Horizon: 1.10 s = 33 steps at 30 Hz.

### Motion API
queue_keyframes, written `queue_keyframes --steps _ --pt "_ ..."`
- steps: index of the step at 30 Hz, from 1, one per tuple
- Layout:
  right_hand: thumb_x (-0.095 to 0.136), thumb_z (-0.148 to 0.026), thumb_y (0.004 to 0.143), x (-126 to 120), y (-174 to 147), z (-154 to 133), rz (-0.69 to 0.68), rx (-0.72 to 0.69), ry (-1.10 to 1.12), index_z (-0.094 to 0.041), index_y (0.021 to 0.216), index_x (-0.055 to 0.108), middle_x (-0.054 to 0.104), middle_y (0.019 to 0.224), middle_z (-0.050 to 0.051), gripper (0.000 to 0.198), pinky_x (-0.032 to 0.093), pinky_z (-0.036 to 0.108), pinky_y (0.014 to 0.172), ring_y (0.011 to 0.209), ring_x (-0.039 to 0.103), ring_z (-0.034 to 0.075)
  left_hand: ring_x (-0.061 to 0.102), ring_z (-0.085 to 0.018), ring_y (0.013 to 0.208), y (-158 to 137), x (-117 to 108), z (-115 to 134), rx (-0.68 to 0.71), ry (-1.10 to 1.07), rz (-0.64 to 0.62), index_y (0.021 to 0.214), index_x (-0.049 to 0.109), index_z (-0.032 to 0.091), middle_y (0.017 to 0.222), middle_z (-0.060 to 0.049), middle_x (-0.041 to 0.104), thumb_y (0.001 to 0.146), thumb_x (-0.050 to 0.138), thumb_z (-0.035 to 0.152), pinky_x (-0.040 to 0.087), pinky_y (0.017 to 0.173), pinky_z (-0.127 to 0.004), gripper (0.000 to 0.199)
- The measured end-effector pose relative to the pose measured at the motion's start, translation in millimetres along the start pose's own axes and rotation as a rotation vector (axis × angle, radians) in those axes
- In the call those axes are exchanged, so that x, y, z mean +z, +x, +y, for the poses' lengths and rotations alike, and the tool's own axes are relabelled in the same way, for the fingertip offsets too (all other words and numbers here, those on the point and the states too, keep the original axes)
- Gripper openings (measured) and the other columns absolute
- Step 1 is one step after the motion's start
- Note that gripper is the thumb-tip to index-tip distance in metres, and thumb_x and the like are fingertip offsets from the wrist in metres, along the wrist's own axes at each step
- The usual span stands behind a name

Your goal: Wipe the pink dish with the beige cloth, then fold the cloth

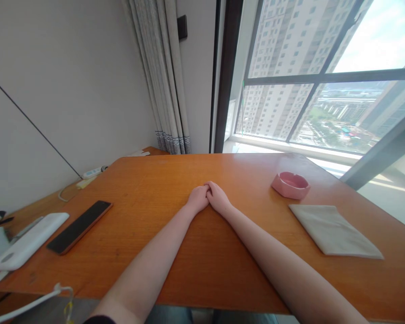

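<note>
My left hand point(199, 198) and my right hand point(218, 196) rest together on the wooden table point(219, 270), near its middle. Their fingers are closed and folded against each other, with the right fingertips reaching over the left. I see no object held in either one, though the undersides of the fingers are hidden. To the right lie a folded light-grey cloth point(334, 230) and, just behind it, a pink angular ashtray point(290, 185). On the left a dark phone point(80, 227) lies flat. Both hands are apart from all of these.
A white power bank-like device point(30, 240) sits at the left edge with a white cable point(30, 306) near it. Behind the phone, a power strip point(94, 172) lies along the wall. A curtain point(165, 81) hangs behind the table, and a large window point(310, 81) is at the right.
</note>
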State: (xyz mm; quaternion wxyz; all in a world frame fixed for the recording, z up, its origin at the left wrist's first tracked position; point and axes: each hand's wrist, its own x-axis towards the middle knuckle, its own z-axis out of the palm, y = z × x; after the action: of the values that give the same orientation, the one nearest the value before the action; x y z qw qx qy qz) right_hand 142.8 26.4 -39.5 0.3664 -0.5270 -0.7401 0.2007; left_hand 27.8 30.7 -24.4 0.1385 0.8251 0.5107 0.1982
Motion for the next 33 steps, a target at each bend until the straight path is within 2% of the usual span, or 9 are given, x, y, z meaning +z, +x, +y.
queue_keyframes --steps 20,33 --pt "0.040 -0.009 0.075 1.9 1.2 2.5 0.003 -0.006 0.004 -0.020 0.099 0.055 0.062 0.099 0.007 0.029 0.042 0.035 0.090 0.097 0.054 0.020 0.065 -0.023 0.092 -0.6 -1.0 1.1 0.014 0.002 0.022 0.097 0.063 0.017 0.099 -0.009 0.070 0.078 0.045 0.014 0.049 0.079 -0.031 0.027" --pt "0.040 -0.009 0.075 2.9 -0.2 1.5 -0.006 -0.001 0.010 -0.021 0.100 0.055 0.061 0.099 0.006 0.031 0.042 0.036 0.093 0.099 0.054 0.020 0.064 -0.023 0.092 -0.1 1.3 -1.9 0.021 -0.009 0.024 0.101 0.063 0.018 0.099 -0.009 0.070 0.077 0.046 0.014 0.047 0.079 -0.031 0.030"
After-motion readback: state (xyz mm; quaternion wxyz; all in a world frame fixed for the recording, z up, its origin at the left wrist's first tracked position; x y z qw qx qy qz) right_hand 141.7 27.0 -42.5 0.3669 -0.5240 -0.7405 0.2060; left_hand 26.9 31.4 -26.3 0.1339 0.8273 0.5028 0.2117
